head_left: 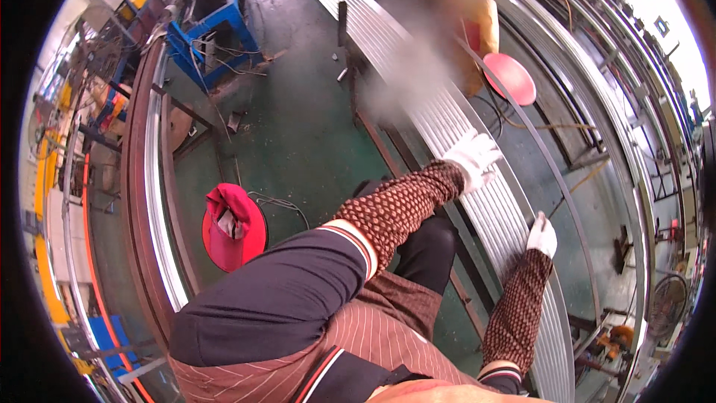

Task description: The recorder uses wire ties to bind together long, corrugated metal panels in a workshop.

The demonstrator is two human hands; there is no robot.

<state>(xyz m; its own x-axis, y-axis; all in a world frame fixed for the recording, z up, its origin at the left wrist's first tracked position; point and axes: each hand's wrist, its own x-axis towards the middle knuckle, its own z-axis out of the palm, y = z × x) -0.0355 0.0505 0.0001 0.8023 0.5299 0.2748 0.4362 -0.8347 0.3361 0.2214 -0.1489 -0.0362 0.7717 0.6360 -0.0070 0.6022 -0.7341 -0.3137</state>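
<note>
A long row of silvery metal profiles (488, 220) lies side by side on a rack, running from the far middle toward me on the right. My left hand (473, 160), in a white glove, rests across them with its fingers spread. At the row's right edge, nearer to me, is my right hand (543, 236), also gloved in white. Its fingers are pressed together around the outermost profile; their undersides are hidden. Brown patterned sleeve covers reach over both forearms.
Dark rack beams (466, 254) run beneath the profiles. A red round stool (510, 78) stands beyond their right side. On my left, a red stool (246, 239) has red cloth on it. A blue metal frame (212, 37) stands farther off. A grey blur covers part of the far profiles.
</note>
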